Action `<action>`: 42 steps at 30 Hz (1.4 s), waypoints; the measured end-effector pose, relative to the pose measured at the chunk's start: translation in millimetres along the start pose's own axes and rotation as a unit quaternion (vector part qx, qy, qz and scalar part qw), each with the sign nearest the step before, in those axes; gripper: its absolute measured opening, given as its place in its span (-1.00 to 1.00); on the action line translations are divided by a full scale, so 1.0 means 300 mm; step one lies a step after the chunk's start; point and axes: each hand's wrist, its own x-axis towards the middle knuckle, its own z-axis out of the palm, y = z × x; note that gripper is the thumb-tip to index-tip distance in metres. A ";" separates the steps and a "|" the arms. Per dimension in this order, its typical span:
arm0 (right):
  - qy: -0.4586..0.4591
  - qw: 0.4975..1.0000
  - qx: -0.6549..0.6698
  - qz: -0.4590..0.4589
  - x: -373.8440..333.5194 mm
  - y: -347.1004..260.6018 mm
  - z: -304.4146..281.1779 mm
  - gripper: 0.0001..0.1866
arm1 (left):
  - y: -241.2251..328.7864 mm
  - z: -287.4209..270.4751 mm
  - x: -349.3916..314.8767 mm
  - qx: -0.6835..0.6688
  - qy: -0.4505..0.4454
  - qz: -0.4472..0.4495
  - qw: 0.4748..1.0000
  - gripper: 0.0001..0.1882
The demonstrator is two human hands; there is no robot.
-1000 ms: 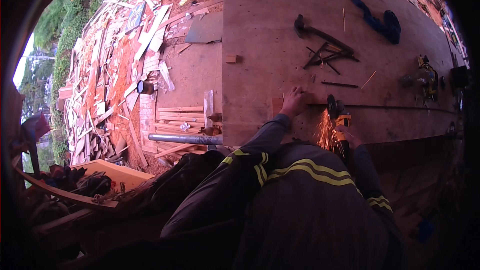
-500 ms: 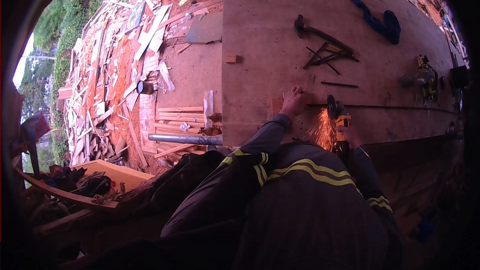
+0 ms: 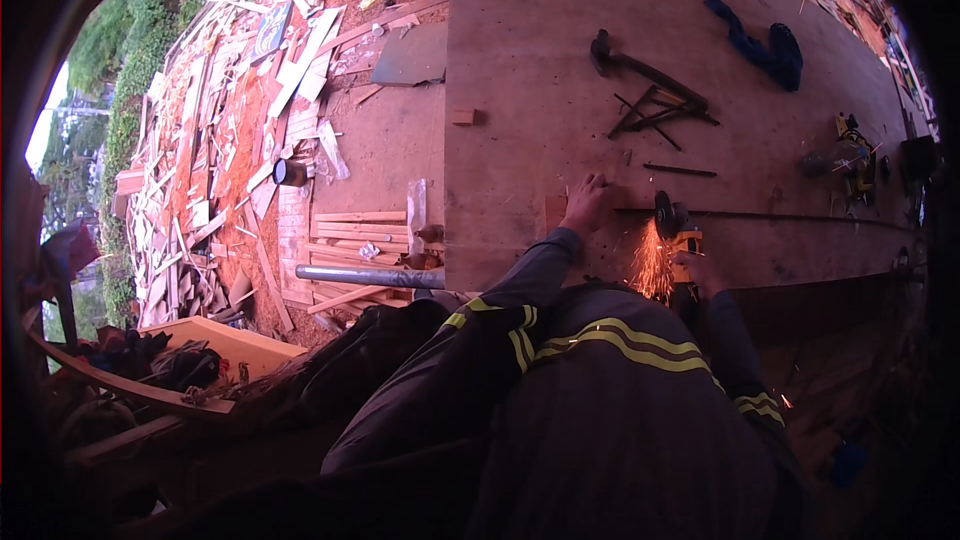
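A yellow and black angle grinder is in my right hand, whose fingers wrap round its body. Its disc meets a long thin dark metal rod lying across the wooden tabletop, and orange sparks spray down toward my body. Left of the disc, my left hand presses the rod's end down, fingers bent over it; a small wooden piece lies beside that hand. Beyond the hands are a hammer, several short cut rods and one separate short rod.
A blue cloth strip lies at the table's far right, with a yellow and black tool nearer. A small wood block sits near the left edge. Left of the table are a grey pipe, a dark cup and scattered wood scraps.
Both hands, the grinder and the rod stay nearly in place. The spark spray has changed shape, with a few stray sparks now lower right.
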 end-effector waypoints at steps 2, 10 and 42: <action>0.008 1.000 0.021 0.015 -0.049 -0.081 0.036 -0.82 | -0.008 -0.005 -0.006 0.000 -0.007 0.000 1.000 -0.48; 0.022 0.998 0.045 0.036 -0.041 -0.077 0.029 -0.79 | -0.006 -0.001 -0.005 -0.006 0.001 -0.001 1.000 -0.49; 0.030 0.999 0.021 0.037 -0.050 -0.085 0.032 -0.83 | -0.016 0.018 -0.003 -0.011 0.018 -0.003 1.000 -0.60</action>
